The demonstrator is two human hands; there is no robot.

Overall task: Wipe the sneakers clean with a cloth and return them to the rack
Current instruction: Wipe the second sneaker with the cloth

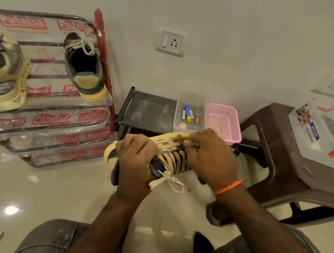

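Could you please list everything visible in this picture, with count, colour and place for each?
yellow-and-grey laced sneaker in hand: 1, held over the floor, centre
yellow-and-grey sneakers on the rack: 2, top shelf, one at far left, one by the red post
plastic-wrapped metal shoe rack: 1, red and clear, left
low black stand: 1, against the wall
clear plastic box: 1, on the stand, holding batteries and small items
pink mesh plastic basket: 1, right of the box
brown plastic stool: 1, right
clear lidded container: 1, on the stool
white wall sockets: 2, one centre, one far right
cloth: not clearly visible
left hand: grips the sneaker's heel end
right hand: grips its toe end; orange wristband
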